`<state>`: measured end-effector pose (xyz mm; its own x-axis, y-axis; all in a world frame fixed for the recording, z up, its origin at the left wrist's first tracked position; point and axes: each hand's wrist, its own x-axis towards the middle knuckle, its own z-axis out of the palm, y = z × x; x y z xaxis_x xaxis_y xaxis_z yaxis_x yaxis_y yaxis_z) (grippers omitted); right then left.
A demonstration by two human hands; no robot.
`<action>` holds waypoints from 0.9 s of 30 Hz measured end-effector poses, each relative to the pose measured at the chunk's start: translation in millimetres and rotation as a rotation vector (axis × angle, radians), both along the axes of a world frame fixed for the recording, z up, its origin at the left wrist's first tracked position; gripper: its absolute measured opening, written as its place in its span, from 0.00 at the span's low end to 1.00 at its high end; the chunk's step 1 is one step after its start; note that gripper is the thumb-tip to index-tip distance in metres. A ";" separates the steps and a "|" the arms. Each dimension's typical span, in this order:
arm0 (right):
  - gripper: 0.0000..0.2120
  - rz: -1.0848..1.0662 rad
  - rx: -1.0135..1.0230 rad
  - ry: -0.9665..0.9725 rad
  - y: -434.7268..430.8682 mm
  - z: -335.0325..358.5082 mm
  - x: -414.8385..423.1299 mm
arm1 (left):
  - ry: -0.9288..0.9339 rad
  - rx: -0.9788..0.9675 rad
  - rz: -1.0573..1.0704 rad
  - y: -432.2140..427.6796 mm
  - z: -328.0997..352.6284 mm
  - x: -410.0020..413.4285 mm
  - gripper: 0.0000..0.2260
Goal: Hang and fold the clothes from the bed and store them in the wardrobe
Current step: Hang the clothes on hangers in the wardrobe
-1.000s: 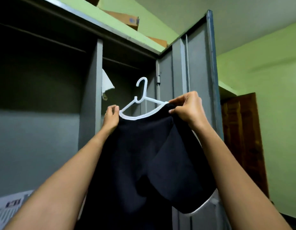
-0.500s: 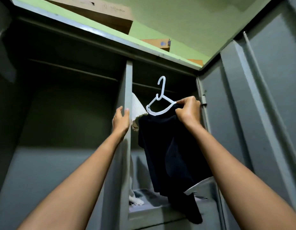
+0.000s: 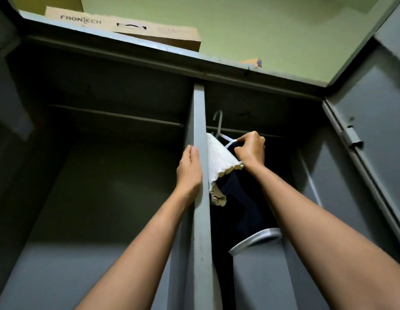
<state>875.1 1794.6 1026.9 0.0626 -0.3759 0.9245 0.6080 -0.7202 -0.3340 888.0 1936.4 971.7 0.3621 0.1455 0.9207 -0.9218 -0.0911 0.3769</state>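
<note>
A dark navy garment [image 3: 241, 198] with a pale hem band hangs from a white plastic hanger [image 3: 219, 126] inside the right compartment of the grey metal wardrobe [image 3: 199, 220]. The hanger's hook is up at the hanging rail [image 3: 273, 135]. My right hand [image 3: 250, 148] pinches the hanger's arm and the garment's shoulder. My left hand [image 3: 189, 168] rests with straight fingers against the wardrobe's central divider. A cream ribbed garment [image 3: 217, 166] hangs just left of the navy one, beside the divider.
The left compartment has its own rail [image 3: 114, 115] and dark space below. The right wardrobe door [image 3: 373, 142] stands open at the right. Cardboard boxes [image 3: 127, 27] lie on the wardrobe's top under the green ceiling.
My right hand has carried the hanger with the navy garment deeper into the right compartment and up to the rail. My left hand stayed on the divider. The view has tilted further upward.
</note>
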 end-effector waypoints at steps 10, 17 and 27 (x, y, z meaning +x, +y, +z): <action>0.04 -0.056 0.010 0.017 4.8 44.1 44.4 | -0.100 0.006 -0.008 0.5 0.7 3.5 0.16; 0.09 -0.098 -0.221 0.218 8.5 59.2 16.9 | -0.079 0.001 -0.005 -0.1 -2.2 -1.5 0.14; 0.17 0.479 0.092 0.107 21.5 47.8 -19.7 | 0.042 -0.043 0.019 -3.1 -12.0 -13.6 0.21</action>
